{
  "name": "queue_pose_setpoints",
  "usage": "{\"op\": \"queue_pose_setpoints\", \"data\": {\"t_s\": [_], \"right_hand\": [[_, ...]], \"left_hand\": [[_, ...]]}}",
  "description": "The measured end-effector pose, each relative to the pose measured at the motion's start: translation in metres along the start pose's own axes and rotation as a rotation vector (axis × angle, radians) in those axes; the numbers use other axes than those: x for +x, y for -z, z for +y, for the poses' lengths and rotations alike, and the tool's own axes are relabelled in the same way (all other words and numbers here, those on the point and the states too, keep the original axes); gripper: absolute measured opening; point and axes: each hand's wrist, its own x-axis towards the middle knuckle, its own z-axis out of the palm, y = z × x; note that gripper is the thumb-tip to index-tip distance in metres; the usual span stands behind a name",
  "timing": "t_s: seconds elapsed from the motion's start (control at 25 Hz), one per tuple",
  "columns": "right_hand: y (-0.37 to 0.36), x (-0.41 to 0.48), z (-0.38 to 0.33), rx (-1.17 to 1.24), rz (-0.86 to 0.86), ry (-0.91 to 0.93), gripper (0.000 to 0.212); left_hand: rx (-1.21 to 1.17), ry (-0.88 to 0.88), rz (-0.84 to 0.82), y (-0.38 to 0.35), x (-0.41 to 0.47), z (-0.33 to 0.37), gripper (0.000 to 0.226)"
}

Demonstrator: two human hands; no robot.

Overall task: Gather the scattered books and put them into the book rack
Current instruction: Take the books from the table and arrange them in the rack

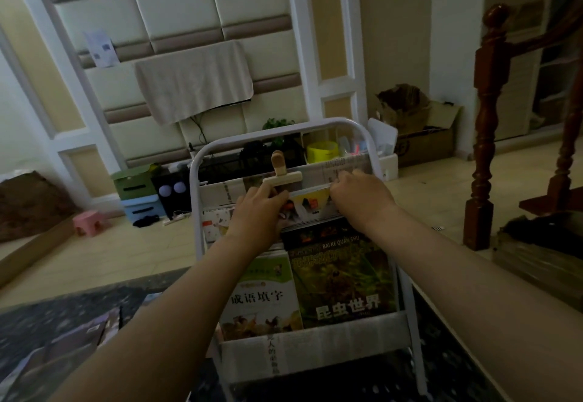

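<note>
L hand (255, 212) and R hand (359, 199) both curled tight on a book (307, 207), one per top corner, and it sits partway into the rack (202, 161), mid tier. It could snag on the clip (280, 177), tip fwd, spill out. Loose books (75, 337) wait on the rug (151, 288), btm left.

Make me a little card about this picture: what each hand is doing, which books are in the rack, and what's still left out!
left hand: grips the left side of the colourful book
right hand: grips its right side
where: middle shelf of the white book rack
bottom shelf: green book beside insect book, both upright
wooden clip: just above the left hand
still out: loose books on the dark rug, lower left
</note>
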Motion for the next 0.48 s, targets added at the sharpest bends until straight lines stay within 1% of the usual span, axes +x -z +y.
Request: {"op": "queue_pose_setpoints", "data": {"t_s": [0.08, 0.16, 0.28, 0.4, 0.48], "right_hand": [[0.006, 0.0, -0.006, 0.03, -0.04, -0.038, 0.034], [0.013, -0.001, -0.017, 0.11, -0.063, -0.081, 0.033], [0.03, -0.005, -0.049, 0.323, -0.016, -0.099, 0.031], [0.05, -0.006, -0.098, 0.525, 0.069, -0.017, 0.034], [0.064, -0.006, -0.14, 0.59, 0.087, 0.07, 0.032]], "left_hand": [[-0.083, -0.012, -0.05, 0.009, -0.002, -0.005, 0.066], [-0.185, 0.009, -0.072, 0.021, -0.01, -0.011, 0.07], [-0.283, 0.034, -0.005, 0.041, -0.036, -0.03, 0.061], [-0.302, 0.096, 0.06, 0.054, -0.071, -0.062, 0.053], [-0.28, 0.177, 0.079, 0.059, -0.101, -0.09, 0.05]]}}
